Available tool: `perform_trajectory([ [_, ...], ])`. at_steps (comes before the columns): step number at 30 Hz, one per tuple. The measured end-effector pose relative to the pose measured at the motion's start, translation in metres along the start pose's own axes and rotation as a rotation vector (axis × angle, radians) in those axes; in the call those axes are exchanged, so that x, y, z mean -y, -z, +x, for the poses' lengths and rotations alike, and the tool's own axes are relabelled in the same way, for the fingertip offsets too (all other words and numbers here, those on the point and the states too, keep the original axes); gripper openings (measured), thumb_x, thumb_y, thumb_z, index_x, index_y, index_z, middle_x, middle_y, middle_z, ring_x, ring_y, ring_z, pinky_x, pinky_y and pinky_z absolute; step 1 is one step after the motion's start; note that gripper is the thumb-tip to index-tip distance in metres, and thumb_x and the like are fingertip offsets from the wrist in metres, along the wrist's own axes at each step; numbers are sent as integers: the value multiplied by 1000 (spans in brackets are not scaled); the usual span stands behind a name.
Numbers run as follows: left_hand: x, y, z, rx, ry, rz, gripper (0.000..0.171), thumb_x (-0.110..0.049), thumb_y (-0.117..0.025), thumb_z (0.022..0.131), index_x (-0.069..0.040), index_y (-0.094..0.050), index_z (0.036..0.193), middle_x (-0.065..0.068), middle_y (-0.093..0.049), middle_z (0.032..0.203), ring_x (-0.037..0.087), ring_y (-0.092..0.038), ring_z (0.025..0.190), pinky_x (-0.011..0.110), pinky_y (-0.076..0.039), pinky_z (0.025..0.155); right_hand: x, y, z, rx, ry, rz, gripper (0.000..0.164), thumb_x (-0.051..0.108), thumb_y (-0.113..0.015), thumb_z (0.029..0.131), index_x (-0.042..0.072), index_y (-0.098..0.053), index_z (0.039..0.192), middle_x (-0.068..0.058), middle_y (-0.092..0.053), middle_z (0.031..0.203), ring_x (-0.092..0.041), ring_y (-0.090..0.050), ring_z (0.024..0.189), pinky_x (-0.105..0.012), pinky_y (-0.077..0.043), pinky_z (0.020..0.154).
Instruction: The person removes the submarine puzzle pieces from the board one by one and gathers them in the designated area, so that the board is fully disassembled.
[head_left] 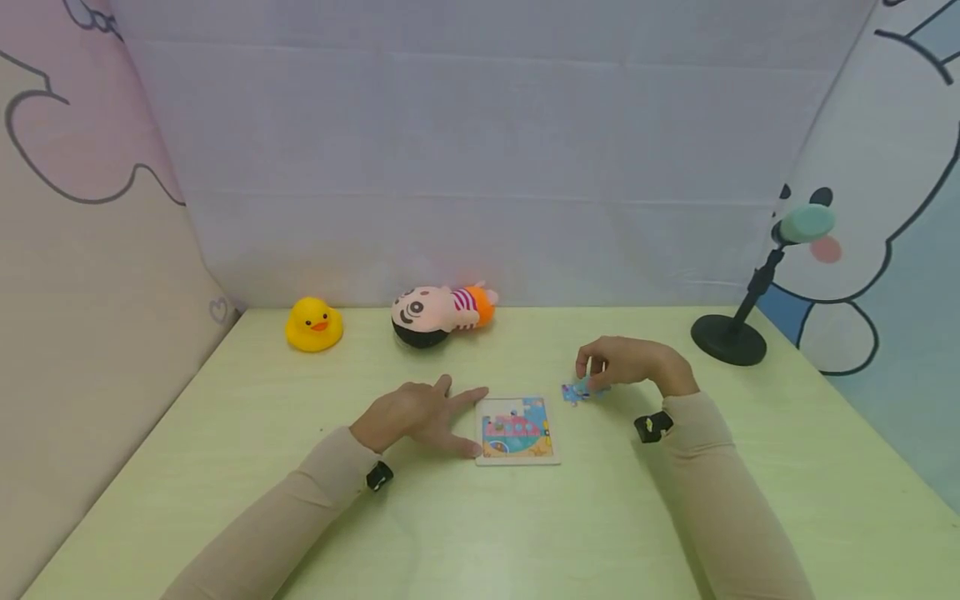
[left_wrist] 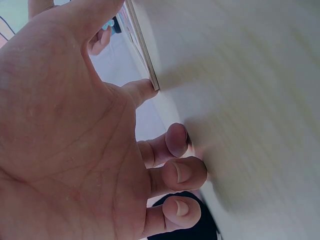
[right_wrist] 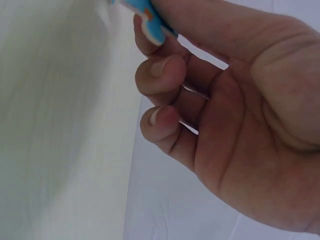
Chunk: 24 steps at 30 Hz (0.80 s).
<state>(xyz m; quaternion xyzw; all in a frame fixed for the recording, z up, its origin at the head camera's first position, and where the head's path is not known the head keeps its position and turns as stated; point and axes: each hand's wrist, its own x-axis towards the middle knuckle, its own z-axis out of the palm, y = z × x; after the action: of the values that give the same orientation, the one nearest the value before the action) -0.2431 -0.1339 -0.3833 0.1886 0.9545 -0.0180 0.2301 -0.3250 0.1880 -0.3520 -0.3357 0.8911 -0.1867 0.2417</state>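
A square jigsaw board with a pale frame and a pink-and-teal submarine picture lies on the table; its upper left part shows bare backing. My left hand spreads along the board's left side, thumb at the lower corner and index finger at the upper one. In the left wrist view, a fingertip meets the board's edge and the other fingers rest near the tabletop. Right of the board, my right hand pinches a blue jigsaw piece between thumb and fingers, just above the table. Fingers partly hide the piece.
A yellow rubber duck sits at the back left. Beside it lies a doll with an orange bottom and striped top. A black stand with a mint-coloured head rises at the back right. White cloth hangs behind the table.
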Motion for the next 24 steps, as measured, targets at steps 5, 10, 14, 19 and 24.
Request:
perform_trajectory([
  [5,0,0,0,-5,-3,9,92,-81,-54,81,-45,-19,158,14,-41,133,26,-55,79,38,-45,70,-4,0,-1,23,-33,20,7,6,-66,95,7,-64,102,-5,-65,93,-17,-57,81,-35,-44,75],
  [10,1,-1,1,-11,-4,14,92,-81,-54,81,-45,-18,158,15,-41,134,26,-55,79,38,-45,70,-7,0,-2,47,-74,39,8,6,-66,95,7,-64,102,-6,-66,95,-16,-57,82,-35,-44,77],
  [14,1,-1,1,-11,-2,12,92,-81,-54,81,-45,-19,158,15,-41,136,26,-55,79,38,-45,70,-10,-1,-1,47,-98,48,8,6,-67,94,8,-65,102,-6,-67,96,-16,-57,82,-36,-44,78],
  [19,2,-1,1,-12,-5,12,92,-82,-54,81,-45,-19,158,16,-40,140,27,-55,81,39,-46,72,-13,-2,0,33,-114,31,7,5,-67,93,8,-66,100,-4,-65,95,-15,-57,82,-36,-44,79],
  [24,2,-2,2,-19,-9,11,93,-82,-54,81,-45,-19,158,16,-40,141,27,-55,81,40,-47,72,-13,-2,-1,13,-116,22,6,5,-66,94,8,-65,99,-4,-64,95,-16,-56,80,-37,-44,79],
])
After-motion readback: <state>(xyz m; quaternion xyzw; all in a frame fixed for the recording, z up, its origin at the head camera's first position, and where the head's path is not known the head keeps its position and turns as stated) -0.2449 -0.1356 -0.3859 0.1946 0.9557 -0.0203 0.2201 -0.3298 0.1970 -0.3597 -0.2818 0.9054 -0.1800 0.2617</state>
